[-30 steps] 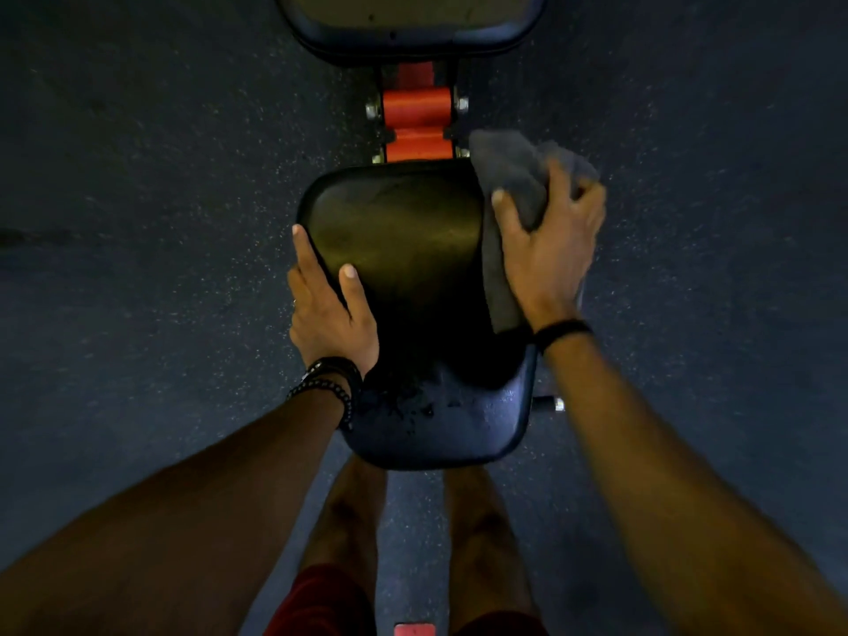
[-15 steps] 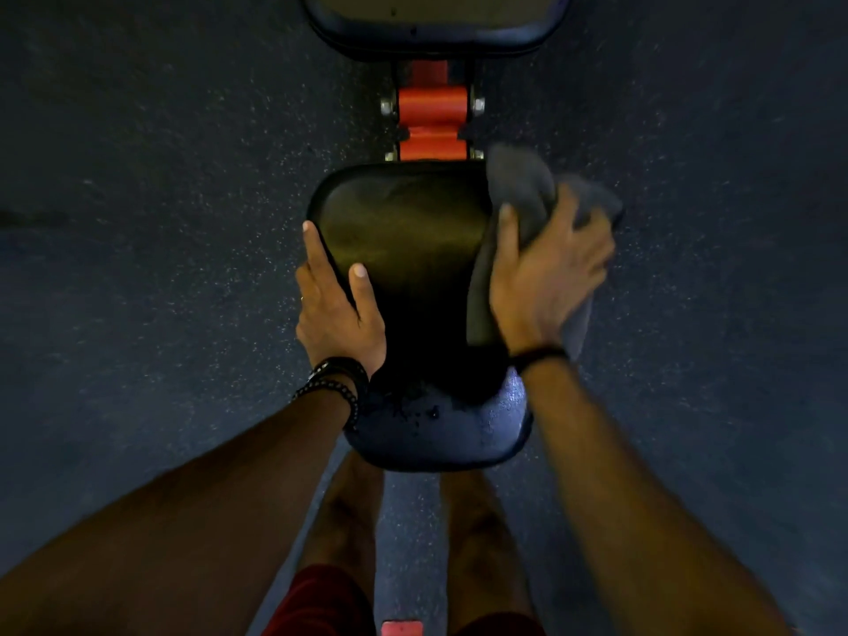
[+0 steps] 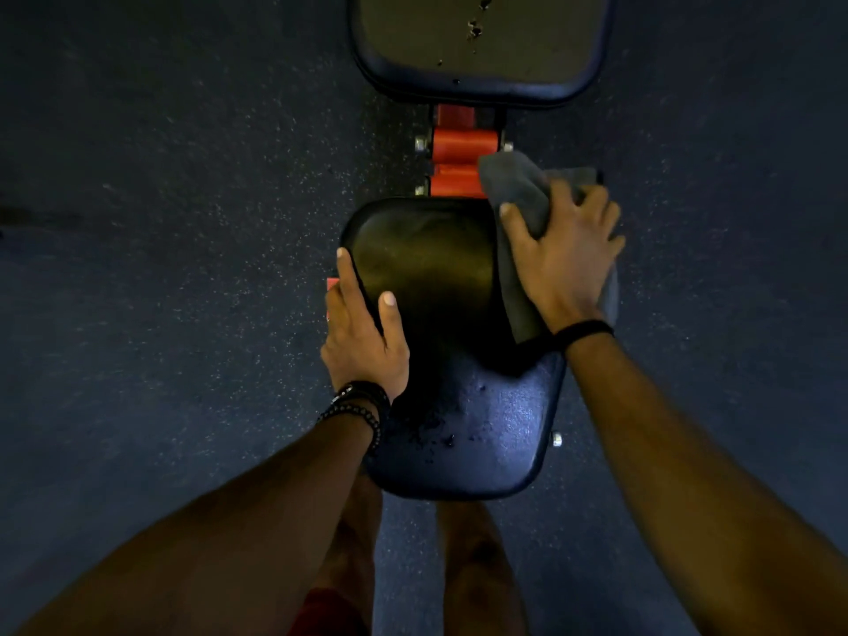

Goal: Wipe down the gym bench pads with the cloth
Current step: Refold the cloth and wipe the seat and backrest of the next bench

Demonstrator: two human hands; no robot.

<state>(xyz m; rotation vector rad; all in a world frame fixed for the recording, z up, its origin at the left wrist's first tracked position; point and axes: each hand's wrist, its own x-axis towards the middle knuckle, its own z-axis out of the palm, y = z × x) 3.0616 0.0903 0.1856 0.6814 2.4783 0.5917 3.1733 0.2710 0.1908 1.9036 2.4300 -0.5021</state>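
Two hands work on the black seat pad (image 3: 436,277), which sits in the middle of the view above a dark speckled floor (image 3: 183,222). The right hand (image 3: 562,257) lies on a grey cloth (image 3: 518,195), fingers spread and bent over it, pressing it against the right edge of the seat pad; the cloth drapes down that side and its far corner reaches up beside the red frame (image 3: 461,156). The left hand (image 3: 362,332) rests on the pad's left edge, forefinger straight along the rim and thumb lying on the top surface, the other fingers hidden over the side, so how far it grips cannot be told. Dark bracelets (image 3: 362,406) circle the left wrist, and a thin black band (image 3: 585,330) circles the right. Near the person the seat pad shines bluish, with small dark specks on it. Beyond the red frame lies the back pad (image 3: 477,43), also marked with a few dark spots near its top.
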